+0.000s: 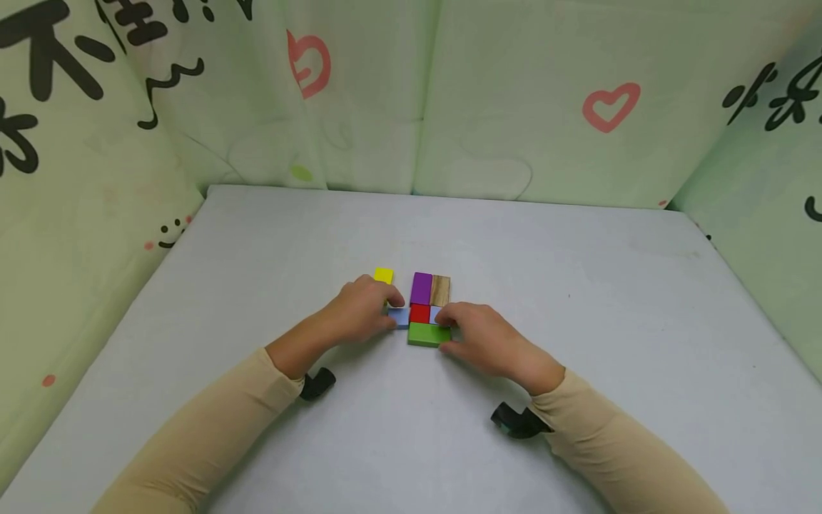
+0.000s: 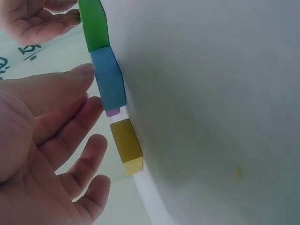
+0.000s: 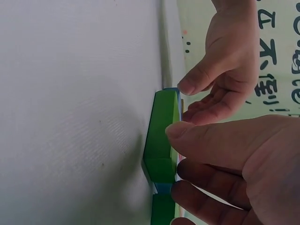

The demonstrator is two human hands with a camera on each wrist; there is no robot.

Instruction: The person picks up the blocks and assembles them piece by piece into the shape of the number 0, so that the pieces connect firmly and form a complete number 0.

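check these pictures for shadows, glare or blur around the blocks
Head view: soft, fairly even light, faint shadows under the left hand and right hand, no strong glare on the table; left wrist view: dimmer, a broad soft shadow beside the blue block, the yellow block looking mustard; right wrist view: a dark shadow beside the larger green block, edges slightly soft.

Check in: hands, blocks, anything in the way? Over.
Left hand pinching blue block, left of red block. Right hand at green block's right end. Yellow block set apart, partly hidden by left hand, possibly in the way.
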